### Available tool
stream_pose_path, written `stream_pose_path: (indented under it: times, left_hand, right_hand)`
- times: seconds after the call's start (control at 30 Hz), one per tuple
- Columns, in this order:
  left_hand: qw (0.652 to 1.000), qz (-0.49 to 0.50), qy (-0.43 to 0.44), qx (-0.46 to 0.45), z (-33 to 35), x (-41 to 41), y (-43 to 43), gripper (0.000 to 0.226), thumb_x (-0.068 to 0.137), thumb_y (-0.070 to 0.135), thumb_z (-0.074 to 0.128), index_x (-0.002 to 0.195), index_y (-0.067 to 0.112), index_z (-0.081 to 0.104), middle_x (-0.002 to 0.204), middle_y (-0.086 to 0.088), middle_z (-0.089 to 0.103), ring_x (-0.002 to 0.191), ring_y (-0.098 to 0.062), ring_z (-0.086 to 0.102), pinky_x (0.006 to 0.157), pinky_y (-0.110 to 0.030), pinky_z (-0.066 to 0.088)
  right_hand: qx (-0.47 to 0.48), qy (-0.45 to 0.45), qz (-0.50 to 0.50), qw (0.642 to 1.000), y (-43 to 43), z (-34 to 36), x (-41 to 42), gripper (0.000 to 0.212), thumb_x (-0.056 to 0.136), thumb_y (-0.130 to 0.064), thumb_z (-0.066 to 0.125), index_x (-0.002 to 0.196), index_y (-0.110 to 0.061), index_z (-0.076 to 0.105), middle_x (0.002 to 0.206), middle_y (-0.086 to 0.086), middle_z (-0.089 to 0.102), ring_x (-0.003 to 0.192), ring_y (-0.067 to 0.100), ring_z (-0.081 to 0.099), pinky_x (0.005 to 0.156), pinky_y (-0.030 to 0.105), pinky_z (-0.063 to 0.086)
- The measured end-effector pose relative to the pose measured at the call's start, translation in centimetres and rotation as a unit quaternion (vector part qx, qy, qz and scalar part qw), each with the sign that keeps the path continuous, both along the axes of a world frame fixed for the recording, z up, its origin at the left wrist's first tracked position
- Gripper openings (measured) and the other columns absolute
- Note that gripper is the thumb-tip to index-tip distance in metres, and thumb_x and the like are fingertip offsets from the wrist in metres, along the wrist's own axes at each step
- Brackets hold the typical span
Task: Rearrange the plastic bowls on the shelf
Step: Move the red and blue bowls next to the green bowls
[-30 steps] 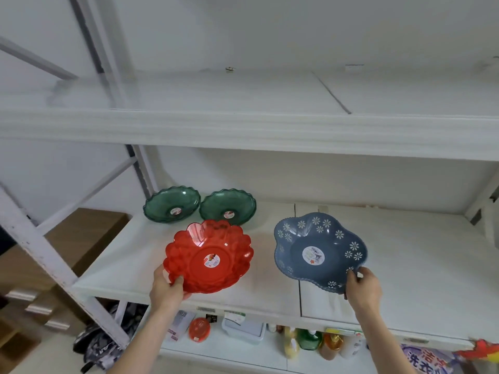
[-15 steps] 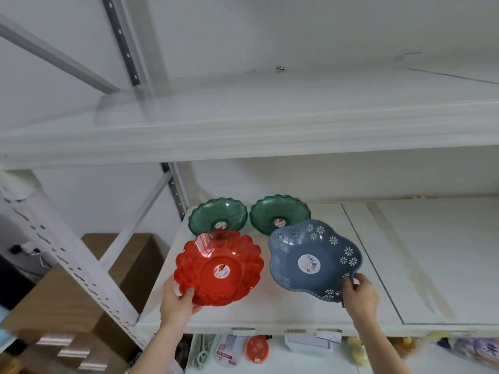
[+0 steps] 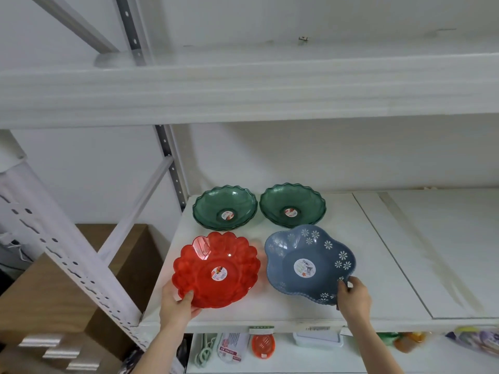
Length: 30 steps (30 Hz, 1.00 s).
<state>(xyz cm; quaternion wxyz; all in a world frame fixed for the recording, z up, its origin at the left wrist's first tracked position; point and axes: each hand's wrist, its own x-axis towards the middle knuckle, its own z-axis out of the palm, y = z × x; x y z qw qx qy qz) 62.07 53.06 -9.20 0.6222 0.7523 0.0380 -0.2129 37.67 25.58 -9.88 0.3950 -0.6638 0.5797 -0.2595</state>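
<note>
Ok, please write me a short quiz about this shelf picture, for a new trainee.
1. How many bowls stand on the shelf?
2. True or false: the left hand holds the blue bowl.
3. Which bowl does the right hand grip: A red, B blue, C green?

Key:
1. Four: two green bowls behind, the red bowl and the blue in front.
2. False, it holds the red.
3. B
</note>
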Motion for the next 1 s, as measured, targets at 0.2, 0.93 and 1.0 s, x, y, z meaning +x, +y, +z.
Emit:
stream_pose_path:
  times: [0.2,0.93,1.0]
  left_hand:
    - [1.000,-0.013,0.001,-0.010,-1.6,0.8,0.2,0.057,0.089,0.007,0.061,0.137,0.028,0.037,0.136,-0.021,0.050,0.081,-0.035,0.066,0.081,-0.052,0.058]
    - [0.993,-0.102,0.013,0.055,-1.3,1.2,1.5,0.071,0.082,0.023,0.072,0.142,0.023,0.033,0.115,-0.015,0.061,0.079,-0.030,0.071,0.073,-0.040,0.059]
    - [0.988,-0.121,-0.004,0.093,-0.9,1.1,1.5,0.070,0.082,0.031,0.071,0.141,0.021,0.035,0.118,-0.014,0.062,0.091,-0.032,0.069,0.081,-0.045,0.058]
  right_hand:
    - [0.002,0.009,0.002,1.000,0.2,-1.8,0.7,0.027,0.094,-0.019,0.046,0.111,-0.003,0.058,0.082,0.025,0.070,0.071,0.039,0.066,0.066,0.038,0.049]
    - [0.038,0.044,-0.015,0.998,1.2,-2.5,0.4,0.032,0.092,-0.023,0.050,0.112,0.000,0.058,0.086,0.018,0.069,0.072,0.039,0.066,0.076,0.046,0.054]
    - [0.042,0.045,-0.010,0.998,1.4,-2.0,0.2,0.034,0.091,-0.025,0.052,0.115,-0.001,0.057,0.085,0.015,0.068,0.074,0.039,0.066,0.076,0.048,0.054]
